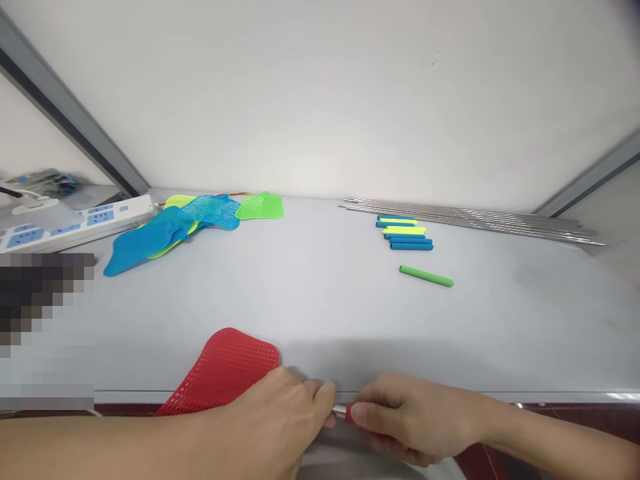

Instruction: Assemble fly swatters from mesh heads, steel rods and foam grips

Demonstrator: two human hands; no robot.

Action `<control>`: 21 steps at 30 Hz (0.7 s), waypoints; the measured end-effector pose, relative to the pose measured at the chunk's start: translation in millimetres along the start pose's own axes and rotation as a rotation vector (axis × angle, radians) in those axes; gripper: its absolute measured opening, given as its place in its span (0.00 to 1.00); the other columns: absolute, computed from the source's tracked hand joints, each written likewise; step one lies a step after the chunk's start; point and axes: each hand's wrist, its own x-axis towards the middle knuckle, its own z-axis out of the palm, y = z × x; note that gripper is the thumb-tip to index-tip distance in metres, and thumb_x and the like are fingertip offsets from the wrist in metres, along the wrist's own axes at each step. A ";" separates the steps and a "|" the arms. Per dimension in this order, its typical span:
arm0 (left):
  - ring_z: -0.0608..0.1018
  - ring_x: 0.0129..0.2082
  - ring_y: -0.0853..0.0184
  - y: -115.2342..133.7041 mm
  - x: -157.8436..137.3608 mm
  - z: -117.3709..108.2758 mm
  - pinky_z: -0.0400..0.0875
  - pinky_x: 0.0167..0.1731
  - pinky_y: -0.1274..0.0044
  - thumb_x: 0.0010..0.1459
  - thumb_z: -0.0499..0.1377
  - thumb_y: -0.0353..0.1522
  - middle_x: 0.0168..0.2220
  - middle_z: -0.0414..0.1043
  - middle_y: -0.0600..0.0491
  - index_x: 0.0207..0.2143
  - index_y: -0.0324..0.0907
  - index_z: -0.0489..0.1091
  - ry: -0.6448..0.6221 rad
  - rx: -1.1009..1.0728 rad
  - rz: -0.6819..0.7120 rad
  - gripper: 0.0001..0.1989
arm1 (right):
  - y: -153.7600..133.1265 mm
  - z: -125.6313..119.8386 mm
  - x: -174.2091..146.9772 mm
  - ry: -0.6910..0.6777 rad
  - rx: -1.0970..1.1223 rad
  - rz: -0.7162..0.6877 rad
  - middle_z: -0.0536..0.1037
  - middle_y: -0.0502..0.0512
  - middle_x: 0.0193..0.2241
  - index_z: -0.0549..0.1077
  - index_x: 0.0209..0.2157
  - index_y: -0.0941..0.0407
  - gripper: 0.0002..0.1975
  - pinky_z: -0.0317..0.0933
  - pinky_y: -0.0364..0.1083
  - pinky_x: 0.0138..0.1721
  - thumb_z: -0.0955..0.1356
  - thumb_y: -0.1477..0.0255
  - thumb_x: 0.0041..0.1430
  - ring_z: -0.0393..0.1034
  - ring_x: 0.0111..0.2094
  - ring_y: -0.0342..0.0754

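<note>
A red mesh fly swatter head (235,363) lies at the table's front edge, partly behind my left arm. My left hand (295,407) is closed around a thin metal rod (339,411), of which only a short length shows between my hands. Whether the rod joins the red head is hidden by that hand. Thumb and fingers of my right hand (400,413) are wrapped round a red handle sleeve (349,414), where the rod meets it. Most of the sleeve is covered by my fingers.
Blue (145,240), yellow and green swatter heads (261,207) lie back left, beside a white power strip (100,217). Back right are several blue and yellow sleeves (411,246), one green sleeve (427,276) and a bundle of metal rods (470,219) along the wall.
</note>
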 end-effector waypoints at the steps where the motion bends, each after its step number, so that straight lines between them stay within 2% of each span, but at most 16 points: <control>1: 0.66 0.24 0.67 0.5 0.1 -0.6 0.55 0.22 0.77 0.40 0.48 0.20 0.27 0.63 0.53 0.28 0.41 0.61 -0.005 0.004 -0.005 0.12 | 0.6 0.3 0.4 0.001 0.000 0.004 0.55 0.46 0.11 0.58 0.20 0.58 0.20 0.45 0.35 0.09 0.52 0.57 0.52 0.49 0.11 0.36; 7: 0.67 0.25 0.66 0.0 -0.7 -3.7 0.56 0.23 0.76 0.42 0.48 0.22 0.28 0.63 0.53 0.30 0.41 0.61 -0.005 -0.056 0.043 0.11 | 1.4 2.0 1.3 0.012 0.001 0.007 0.57 0.46 0.13 0.59 0.21 0.59 0.20 0.46 0.35 0.11 0.52 0.57 0.52 0.51 0.12 0.35; 9: 0.67 0.24 0.66 -0.6 0.2 -3.5 0.56 0.21 0.76 0.41 0.48 0.21 0.27 0.63 0.54 0.30 0.42 0.60 0.009 -0.060 0.022 0.12 | 0.5 3.3 0.5 0.032 -0.003 -0.002 0.57 0.46 0.13 0.59 0.21 0.59 0.20 0.46 0.35 0.12 0.52 0.57 0.52 0.51 0.12 0.35; 12: 0.67 0.23 0.67 -0.5 3.7 -2.5 0.55 0.21 0.77 0.41 0.48 0.21 0.26 0.63 0.55 0.29 0.43 0.58 0.056 -0.071 -0.008 0.12 | -1.8 5.7 -3.4 0.102 -0.008 0.008 0.56 0.45 0.13 0.60 0.23 0.59 0.20 0.46 0.35 0.13 0.52 0.57 0.53 0.50 0.12 0.34; 16: 0.66 0.23 0.67 -1.1 9.6 -5.2 0.55 0.20 0.77 0.43 0.49 0.23 0.25 0.63 0.56 0.28 0.42 0.57 0.113 0.002 0.027 0.08 | -8.9 6.8 -13.8 0.197 -0.028 0.033 0.55 0.44 0.13 0.62 0.26 0.59 0.20 0.45 0.35 0.15 0.53 0.58 0.53 0.49 0.14 0.34; 21: 0.65 0.23 0.68 -4.8 16.9 -17.4 0.55 0.20 0.77 0.47 0.48 0.24 0.24 0.61 0.55 0.27 0.40 0.55 0.276 0.171 0.021 0.04 | -18.4 0.7 -20.8 0.324 -0.017 0.007 0.56 0.46 0.17 0.63 0.26 0.59 0.20 0.46 0.35 0.16 0.54 0.57 0.52 0.48 0.17 0.35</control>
